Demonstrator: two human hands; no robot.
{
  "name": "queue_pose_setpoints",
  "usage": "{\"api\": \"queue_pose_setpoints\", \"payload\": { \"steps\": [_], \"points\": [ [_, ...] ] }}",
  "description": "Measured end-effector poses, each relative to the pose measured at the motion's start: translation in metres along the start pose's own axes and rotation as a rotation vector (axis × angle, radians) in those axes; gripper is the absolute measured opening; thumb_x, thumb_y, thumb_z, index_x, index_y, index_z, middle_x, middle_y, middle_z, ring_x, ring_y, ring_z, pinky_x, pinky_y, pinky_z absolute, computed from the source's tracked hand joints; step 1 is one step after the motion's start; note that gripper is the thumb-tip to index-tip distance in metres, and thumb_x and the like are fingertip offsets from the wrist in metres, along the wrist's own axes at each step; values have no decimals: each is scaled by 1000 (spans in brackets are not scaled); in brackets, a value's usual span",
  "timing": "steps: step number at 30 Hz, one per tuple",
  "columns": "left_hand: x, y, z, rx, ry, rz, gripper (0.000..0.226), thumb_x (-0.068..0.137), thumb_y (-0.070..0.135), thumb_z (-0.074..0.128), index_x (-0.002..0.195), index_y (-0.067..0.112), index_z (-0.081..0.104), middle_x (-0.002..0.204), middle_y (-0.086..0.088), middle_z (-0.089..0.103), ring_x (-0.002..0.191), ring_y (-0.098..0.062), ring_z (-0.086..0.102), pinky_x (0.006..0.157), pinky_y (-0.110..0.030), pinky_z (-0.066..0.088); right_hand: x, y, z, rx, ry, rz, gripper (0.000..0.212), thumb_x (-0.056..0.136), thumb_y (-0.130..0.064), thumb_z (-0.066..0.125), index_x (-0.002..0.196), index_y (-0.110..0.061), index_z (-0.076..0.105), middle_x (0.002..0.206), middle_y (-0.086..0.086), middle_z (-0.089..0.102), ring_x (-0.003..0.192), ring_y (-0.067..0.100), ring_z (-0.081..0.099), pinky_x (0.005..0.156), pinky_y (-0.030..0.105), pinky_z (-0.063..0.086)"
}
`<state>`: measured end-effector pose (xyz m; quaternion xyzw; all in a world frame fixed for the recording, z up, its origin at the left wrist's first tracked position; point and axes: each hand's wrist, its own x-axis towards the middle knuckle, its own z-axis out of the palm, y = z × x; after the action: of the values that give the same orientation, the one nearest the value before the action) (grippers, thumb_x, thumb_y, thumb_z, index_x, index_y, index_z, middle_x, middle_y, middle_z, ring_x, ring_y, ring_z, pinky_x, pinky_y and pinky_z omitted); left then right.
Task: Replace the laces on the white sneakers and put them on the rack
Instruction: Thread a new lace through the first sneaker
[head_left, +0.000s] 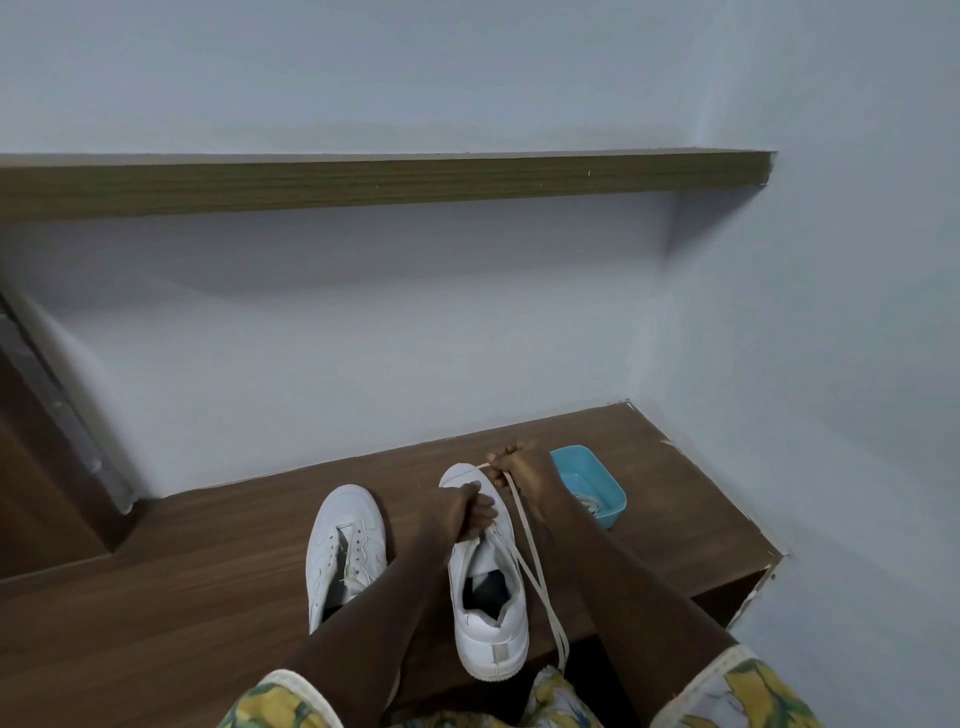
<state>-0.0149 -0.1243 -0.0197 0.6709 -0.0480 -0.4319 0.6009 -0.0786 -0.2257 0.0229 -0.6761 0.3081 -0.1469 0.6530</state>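
Two white sneakers stand on a brown wooden counter (208, 561), toes pointing away from me. The left sneaker (345, 551) has bare eyelets and no lace. My left hand (470, 512) grips the right sneaker (491, 618) over its tongue and eyelets. Beyond that shoe's toe, my right hand (517, 462) pinches a white lace (535, 566). The lace runs from the toe through my fingers and trails back along the shoe's right side, past the counter's front edge.
A light blue plastic tub (602, 483) stands right of the shoes with another white lace inside. A long wooden shelf (363, 184) is fixed to the pale wall above. The counter ends on the right at a chipped edge near the side wall.
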Motion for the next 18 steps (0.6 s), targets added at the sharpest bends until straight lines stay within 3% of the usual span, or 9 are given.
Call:
{"api": "queue_pose_setpoints", "payload": {
  "steps": [2,5,9,13,18],
  "points": [
    [-2,2,9,-197,-53,49,44,99,15,37,63,10,61,54,-1,62,51,-10,59,49,-18,45,-1,-1,3,-76,-8,4,22,91,-3,57,70,-7,52,61,7,57,48,13,49,48,23,42],
    [-9,5,14,-303,-19,160,26,95,11,40,76,10,58,66,-2,62,69,-14,62,68,-25,50,-2,2,6,-144,0,4,14,90,-5,58,77,-6,53,62,7,58,50,14,53,52,23,45],
    [-7,5,13,-262,-32,214,26,94,16,46,71,13,57,65,-1,61,71,-15,61,73,-25,49,0,-5,3,-198,0,59,19,88,-2,57,73,-8,48,60,8,57,50,15,50,55,28,40],
    [-4,4,9,-147,-41,291,37,98,23,44,67,14,59,64,-5,60,63,-16,52,61,-22,39,-3,-3,2,-178,-29,27,24,86,-2,60,68,-8,47,58,10,56,46,15,48,50,27,39],
    [6,16,-11,-414,261,209,21,101,19,39,88,11,53,77,-5,61,46,-3,64,44,-16,50,-10,5,-6,-50,-53,-11,14,88,-1,60,75,-3,54,57,5,58,43,10,49,49,24,40]
  ]
}}
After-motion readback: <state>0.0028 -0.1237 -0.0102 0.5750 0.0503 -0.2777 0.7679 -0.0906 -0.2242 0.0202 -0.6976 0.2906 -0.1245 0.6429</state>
